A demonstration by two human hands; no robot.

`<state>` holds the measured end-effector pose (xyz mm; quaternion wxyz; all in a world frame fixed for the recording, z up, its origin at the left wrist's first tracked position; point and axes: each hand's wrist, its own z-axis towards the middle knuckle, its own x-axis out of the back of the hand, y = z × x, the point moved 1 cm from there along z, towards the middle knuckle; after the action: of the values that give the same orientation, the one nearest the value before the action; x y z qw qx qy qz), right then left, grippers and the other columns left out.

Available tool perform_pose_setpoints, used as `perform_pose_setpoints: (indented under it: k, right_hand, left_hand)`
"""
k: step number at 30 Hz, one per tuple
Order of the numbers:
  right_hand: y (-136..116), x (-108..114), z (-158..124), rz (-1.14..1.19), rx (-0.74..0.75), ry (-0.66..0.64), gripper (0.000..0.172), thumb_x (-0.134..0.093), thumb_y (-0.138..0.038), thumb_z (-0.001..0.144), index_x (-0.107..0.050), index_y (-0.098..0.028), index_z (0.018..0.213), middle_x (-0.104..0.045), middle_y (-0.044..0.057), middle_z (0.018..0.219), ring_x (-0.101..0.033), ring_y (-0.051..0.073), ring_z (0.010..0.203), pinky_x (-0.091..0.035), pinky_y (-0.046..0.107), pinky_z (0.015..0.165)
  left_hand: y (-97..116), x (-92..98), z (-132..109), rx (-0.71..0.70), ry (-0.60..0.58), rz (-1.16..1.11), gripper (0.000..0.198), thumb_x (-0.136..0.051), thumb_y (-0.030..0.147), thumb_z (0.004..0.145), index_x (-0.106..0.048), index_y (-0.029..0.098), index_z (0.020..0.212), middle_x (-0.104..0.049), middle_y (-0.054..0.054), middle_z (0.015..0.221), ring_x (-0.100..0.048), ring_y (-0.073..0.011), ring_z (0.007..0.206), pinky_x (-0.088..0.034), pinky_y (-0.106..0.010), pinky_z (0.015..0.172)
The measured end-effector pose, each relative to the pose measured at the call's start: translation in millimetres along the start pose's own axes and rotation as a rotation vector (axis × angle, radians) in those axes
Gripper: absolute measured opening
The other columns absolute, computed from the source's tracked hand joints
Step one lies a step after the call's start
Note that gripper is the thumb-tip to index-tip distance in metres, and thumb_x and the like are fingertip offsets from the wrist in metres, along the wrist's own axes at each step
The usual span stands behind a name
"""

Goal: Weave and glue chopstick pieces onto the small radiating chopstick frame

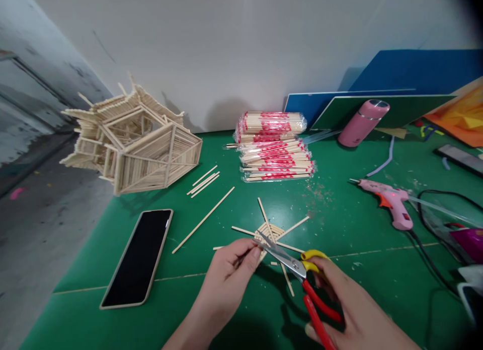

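Note:
My right hand point(347, 294) grips a pair of scissors point(289, 260) with red and yellow handles. Their blades point left, slightly apart, with the tips at the fingertips of my left hand point(230, 274). That hand is closed in a pinch on a thin wooden stick point(218, 248); one end pokes out on its left side, and the rest is mostly hidden by the fingers. Under the blades lies a star-like frame of crossed sticks point(277, 230) with shorter pieces layered at its middle. A small cut piece point(273, 263) rests just below the blades.
A stick-built model point(158, 156) stands back left, near loose sticks point(204, 219) and a phone point(138, 259). Plastic-wrapped stick bundles point(277, 148) lie by the wall. To the right are a pink flask point(363, 123), a pink glue gun point(390, 201) and its black cable point(426, 259).

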<state>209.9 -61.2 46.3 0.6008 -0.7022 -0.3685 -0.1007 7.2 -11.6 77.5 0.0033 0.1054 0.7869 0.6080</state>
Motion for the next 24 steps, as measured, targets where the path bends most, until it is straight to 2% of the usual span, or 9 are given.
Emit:
perform_pose_setpoints:
  k: [3,5,8,10,12,14,16,19,24]
  right_hand:
    - [1.5,3.2,-0.3,0.038,0.001,0.023,0.062,-0.064,-0.025,0.064,-0.034,-0.025,0.118,-0.059,0.003,0.088,-0.062,0.017,0.072,-0.053,0.027,0.062]
    - [4.2,7.0,0.1,0.057,-0.031,0.072,0.058,-0.063,-0.027,0.067,-0.034,-0.024,0.118,-0.059,0.003,0.087,-0.062,0.016,0.071,-0.053,0.026,0.063]
    - [9.2,12.4,2.0,0.092,-0.073,0.207,0.054,-0.062,-0.031,0.068,-0.038,-0.023,0.115,-0.058,0.001,0.083,-0.061,0.016,0.070,-0.053,0.026,0.064]
    - [12.9,14.5,3.8,0.155,-0.082,0.306,0.048,-0.062,-0.033,0.068,-0.042,-0.022,0.110,-0.058,0.001,0.080,-0.061,0.015,0.069,-0.053,0.025,0.064]
    - [16.9,15.3,5.6,0.212,-0.092,0.384,0.042,-0.062,-0.032,0.068,-0.045,-0.022,0.105,-0.059,0.001,0.078,-0.061,0.015,0.068,-0.053,0.023,0.063]
    - [21.7,15.5,7.2,0.236,-0.124,0.452,0.039,-0.061,-0.032,0.069,-0.047,-0.022,0.104,-0.059,0.001,0.081,-0.061,0.015,0.071,-0.053,0.023,0.065]
    - [27.9,15.7,8.3,0.250,-0.167,0.515,0.040,-0.060,-0.032,0.069,-0.047,-0.021,0.105,-0.058,0.002,0.085,-0.061,0.015,0.074,-0.053,0.024,0.067]
    - [39.3,15.6,9.0,0.261,-0.221,0.589,0.045,-0.062,-0.033,0.067,-0.045,-0.022,0.107,-0.056,0.002,0.090,-0.059,0.015,0.075,-0.053,0.025,0.067]
    - [55.4,12.6,8.0,0.219,-0.266,0.739,0.051,-0.064,-0.034,0.065,-0.043,-0.024,0.110,-0.053,0.001,0.087,-0.054,0.014,0.070,-0.050,0.028,0.068]
  left_hand:
    - [-3.4,1.7,-0.3,-0.092,0.012,0.193,0.022,-0.046,0.029,0.079,-0.065,0.017,0.080,-0.059,-0.002,0.066,-0.049,-0.0119,0.057,-0.038,-0.021,0.052]
    - [-8.0,1.4,0.8,-0.227,0.008,0.463,0.024,-0.041,0.027,0.082,-0.063,0.018,0.081,-0.059,-0.003,0.068,-0.051,-0.0135,0.060,-0.039,-0.023,0.056]
    - [-18.1,-3.8,5.3,-0.449,-0.037,0.939,0.027,-0.035,0.021,0.084,-0.060,0.016,0.091,-0.060,-0.005,0.068,-0.051,-0.0171,0.061,-0.038,-0.029,0.058]
    - [-25.6,-8.6,9.9,-0.522,-0.065,1.167,0.028,-0.033,0.017,0.083,-0.058,0.013,0.095,-0.060,-0.006,0.066,-0.051,-0.0188,0.058,-0.036,-0.031,0.056]
    - [-32.1,-12.1,14.7,-0.547,-0.110,1.291,0.025,-0.033,0.015,0.083,-0.058,0.014,0.087,-0.059,-0.005,0.064,-0.049,-0.0187,0.057,-0.034,-0.031,0.055]
    - [-37.4,-13.5,18.9,-0.578,-0.166,1.324,0.022,-0.035,0.013,0.083,-0.056,0.016,0.077,-0.058,-0.004,0.066,-0.049,-0.0182,0.059,-0.033,-0.030,0.056]
    - [-41.6,-12.8,22.2,-0.641,-0.196,1.303,0.019,-0.038,0.012,0.082,-0.055,0.017,0.076,-0.058,-0.004,0.069,-0.049,-0.0180,0.063,-0.033,-0.030,0.058]
    - [-46.6,-10.6,26.3,-0.708,-0.171,1.254,0.015,-0.042,0.011,0.081,-0.056,0.016,0.083,-0.060,-0.005,0.079,-0.051,-0.0186,0.073,-0.034,-0.030,0.064]
    - [-48.6,-9.8,30.9,-0.676,-0.137,1.152,0.017,-0.042,0.012,0.082,-0.058,0.016,0.084,-0.061,-0.005,0.084,-0.051,-0.0174,0.076,-0.035,-0.031,0.069]
